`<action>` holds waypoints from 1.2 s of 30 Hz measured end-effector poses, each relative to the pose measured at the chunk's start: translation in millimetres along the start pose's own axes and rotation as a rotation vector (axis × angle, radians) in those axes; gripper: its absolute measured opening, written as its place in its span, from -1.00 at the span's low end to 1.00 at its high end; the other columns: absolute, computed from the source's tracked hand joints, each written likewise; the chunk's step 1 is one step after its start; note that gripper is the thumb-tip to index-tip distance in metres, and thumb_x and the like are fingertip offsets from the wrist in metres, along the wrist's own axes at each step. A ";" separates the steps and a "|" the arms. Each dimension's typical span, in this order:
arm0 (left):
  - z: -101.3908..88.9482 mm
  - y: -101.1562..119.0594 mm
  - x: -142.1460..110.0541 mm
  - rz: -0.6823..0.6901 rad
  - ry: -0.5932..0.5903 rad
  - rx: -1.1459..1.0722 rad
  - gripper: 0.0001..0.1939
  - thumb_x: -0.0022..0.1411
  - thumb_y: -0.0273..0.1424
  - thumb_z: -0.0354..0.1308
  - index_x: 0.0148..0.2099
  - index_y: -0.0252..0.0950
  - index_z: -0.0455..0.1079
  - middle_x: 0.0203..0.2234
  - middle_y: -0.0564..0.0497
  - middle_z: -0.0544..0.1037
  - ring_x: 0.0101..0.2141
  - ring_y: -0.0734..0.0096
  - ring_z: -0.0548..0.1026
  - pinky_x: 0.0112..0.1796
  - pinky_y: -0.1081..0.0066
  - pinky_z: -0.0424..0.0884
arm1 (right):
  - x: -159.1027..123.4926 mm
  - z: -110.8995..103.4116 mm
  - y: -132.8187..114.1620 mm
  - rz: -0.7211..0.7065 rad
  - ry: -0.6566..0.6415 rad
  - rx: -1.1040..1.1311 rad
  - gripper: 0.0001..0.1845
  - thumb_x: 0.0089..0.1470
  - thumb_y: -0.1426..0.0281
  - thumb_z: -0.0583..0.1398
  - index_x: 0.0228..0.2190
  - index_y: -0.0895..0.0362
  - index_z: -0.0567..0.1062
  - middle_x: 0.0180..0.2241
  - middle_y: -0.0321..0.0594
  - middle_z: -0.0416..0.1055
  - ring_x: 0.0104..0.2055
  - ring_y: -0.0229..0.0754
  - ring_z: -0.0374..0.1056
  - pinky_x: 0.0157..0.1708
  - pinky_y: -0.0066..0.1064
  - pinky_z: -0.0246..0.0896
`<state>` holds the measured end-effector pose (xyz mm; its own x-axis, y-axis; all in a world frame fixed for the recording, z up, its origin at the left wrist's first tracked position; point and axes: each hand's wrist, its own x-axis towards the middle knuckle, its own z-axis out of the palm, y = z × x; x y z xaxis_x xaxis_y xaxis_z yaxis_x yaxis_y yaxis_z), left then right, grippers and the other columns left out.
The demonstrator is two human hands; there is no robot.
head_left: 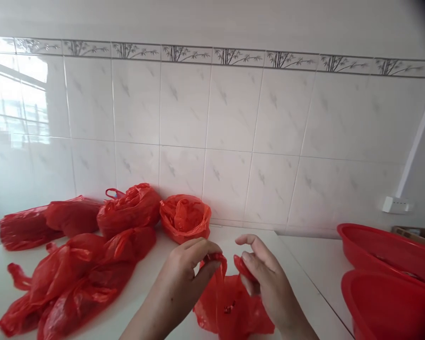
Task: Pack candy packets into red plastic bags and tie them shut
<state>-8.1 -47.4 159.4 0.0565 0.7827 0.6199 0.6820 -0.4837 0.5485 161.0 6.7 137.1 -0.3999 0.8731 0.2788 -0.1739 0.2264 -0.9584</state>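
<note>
A red plastic bag (pixel 230 304) sits on the white table in front of me, with small dark red marks showing at its middle. My left hand (pixel 194 262) pinches one of its handles between thumb and fingers. On the other side, my right hand (pixel 260 269) has its thumb and curled lower fingers closed on the second handle, its index finger raised and bent. Both handles are pulled upward and stand apart from each other. What the bag contains I cannot make out.
Several filled red plastic bags (pixel 74 278) lie on the left of the white table (pixel 170 288). An open red bag (pixel 186 219) stands by the tiled wall (pixel 230 184). On the right are two red basins (pixel 389 302), a brown box (pixel 418 234) behind them and a white socket (pixel 396 205).
</note>
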 end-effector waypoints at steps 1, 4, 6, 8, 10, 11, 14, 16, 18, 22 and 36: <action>1.2 0.2 0.2 -0.004 0.017 -0.009 -0.83 0.14 -0.53 0.06 -0.32 -0.19 0.45 -0.45 0.08 0.55 -0.41 0.43 0.46 -0.34 0.48 0.32 | -3.0 2.6 -0.5 0.023 -0.062 -0.036 -0.57 0.11 0.07 0.11 -0.06 0.05 0.29 -0.63 -0.47 0.14 -0.63 -0.40 0.04 -0.55 -0.52 -0.01; 7.5 -3.2 1.2 -0.042 0.045 -0.078 -0.86 0.11 -0.51 0.10 -0.36 -0.19 0.46 -0.49 0.09 0.55 -0.46 0.41 0.46 -0.40 0.47 0.32 | -5.4 5.3 2.4 0.087 -0.259 -0.122 -0.42 0.11 0.10 0.11 0.10 0.06 0.18 -0.66 -0.48 0.16 -0.62 -0.34 0.11 -0.47 -0.45 0.10; 13.2 -7.4 1.6 -0.089 0.025 -0.152 -0.86 0.10 -0.51 0.10 -0.36 -0.20 0.45 -0.51 0.09 0.54 -0.48 0.42 0.45 -0.43 0.47 0.31 | -2.4 5.4 7.2 0.119 -0.350 -0.176 -0.51 0.13 0.10 0.10 0.02 0.09 0.28 -0.69 -0.47 0.15 -0.63 -0.34 0.08 -0.50 -0.45 0.08; 18.3 -10.8 1.6 -0.127 0.005 -0.198 -0.85 0.10 -0.52 0.09 -0.30 -0.19 0.44 -0.46 0.09 0.54 -0.45 0.42 0.45 -0.42 0.47 0.32 | 2.5 5.4 12.6 0.128 -0.344 -0.222 -0.61 0.15 0.07 0.06 -0.23 0.13 0.40 -0.71 -0.45 0.12 -0.65 -0.36 0.02 -0.58 -0.49 -0.01; 21.2 -11.7 1.3 -0.134 0.029 -0.164 -0.82 0.07 -0.52 0.11 -0.25 -0.18 0.39 -0.38 0.09 0.52 -0.40 0.42 0.44 -0.38 0.46 0.32 | 7.3 4.9 16.9 0.115 -0.256 -0.233 -0.56 0.14 0.03 0.04 -0.46 0.14 0.36 -0.71 -0.43 0.09 -0.66 -0.39 -0.03 -0.62 -0.50 -0.10; 21.8 -11.2 1.1 -0.128 0.038 -0.123 -0.81 0.05 -0.52 0.13 -0.24 -0.18 0.36 -0.37 0.09 0.50 -0.38 0.42 0.42 -0.37 0.46 0.32 | 9.2 4.3 18.4 0.106 -0.207 -0.225 -0.54 0.14 0.01 0.04 -0.52 0.14 0.32 -0.71 -0.43 0.08 -0.65 -0.40 -0.05 -0.63 -0.51 -0.13; 21.6 -7.5 0.7 -0.078 -0.018 -0.007 -0.81 -0.01 -0.54 0.19 -0.32 -0.21 0.31 -0.39 0.10 0.44 -0.39 0.43 0.38 -0.37 0.46 0.29 | 11.9 2.2 20.5 0.107 -0.109 -0.148 -0.54 0.13 0.02 0.06 -0.55 0.13 0.27 -0.68 -0.43 0.05 -0.63 -0.40 -0.07 -0.63 -0.52 -0.14; 22.3 -5.8 0.7 -0.025 -0.091 0.029 -0.78 -0.02 -0.54 0.21 -0.27 -0.22 0.34 -0.36 0.08 0.43 -0.38 0.44 0.38 -0.36 0.47 0.28 | 11.7 1.2 20.7 0.113 -0.056 -0.066 -0.56 0.12 0.05 0.08 -0.57 0.13 0.25 -0.65 -0.43 0.03 -0.62 -0.41 -0.07 -0.64 -0.53 -0.14; 24.6 -6.2 1.0 0.014 -0.125 0.057 -0.78 0.02 -0.54 0.19 -0.23 -0.20 0.39 -0.34 0.07 0.42 -0.38 0.45 0.38 -0.37 0.48 0.27 | 11.0 0.4 19.8 0.101 -0.028 -0.017 -0.56 0.12 0.08 0.09 -0.59 0.13 0.23 -0.64 -0.41 0.04 -0.62 -0.41 -0.04 -0.65 -0.53 -0.14; 29.4 -11.5 2.6 0.018 -0.150 0.093 -0.82 0.07 -0.62 0.07 -0.42 -0.24 0.38 -0.45 0.08 0.41 -0.45 0.49 0.36 -0.42 0.50 0.22 | 11.2 -3.9 14.1 0.092 -0.090 -0.082 -0.54 0.16 0.05 0.00 -0.45 0.15 0.41 -0.69 -0.37 0.18 -0.66 -0.36 0.02 -0.68 -0.51 -0.13; 33.4 -14.0 2.1 -0.108 -0.038 0.149 -0.87 0.07 -0.55 0.04 -0.46 -0.24 0.32 -0.40 0.01 0.39 -0.37 0.34 0.36 -0.40 0.41 0.20 | 9.6 -13.5 3.8 0.076 -0.235 -0.237 -0.81 -0.04 0.40 0.14 -0.29 0.07 0.43 -0.43 -0.33 0.36 -0.44 -0.30 0.22 -0.42 -0.48 0.14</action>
<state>6.9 -25.9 134.2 0.0028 0.8426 0.5385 0.7861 -0.3347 0.5197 168.7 21.7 135.2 -0.6048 0.7744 0.1857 0.0674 0.2822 -0.9570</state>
